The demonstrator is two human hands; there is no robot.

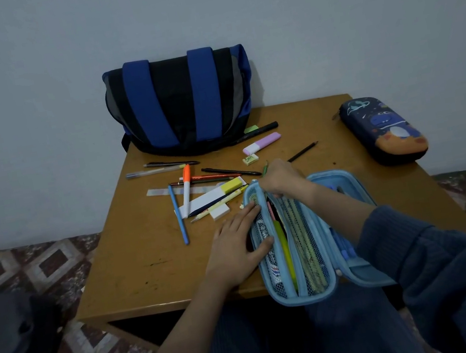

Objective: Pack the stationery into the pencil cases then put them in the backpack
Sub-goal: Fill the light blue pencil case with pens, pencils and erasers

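Open blue pencil case point(306, 298), lower centre, its length running up the frame. Left hand point(238, 247) presses its left edge, fingers straight. Right hand point(280, 180), at the case's top end, curls round a green pencil point(265, 168), probably bound for the pocket below.

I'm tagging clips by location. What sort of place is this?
Probably a room in a home: a low wooden table against a plain wall, a patterned tiled floor, and a backpack on the table.
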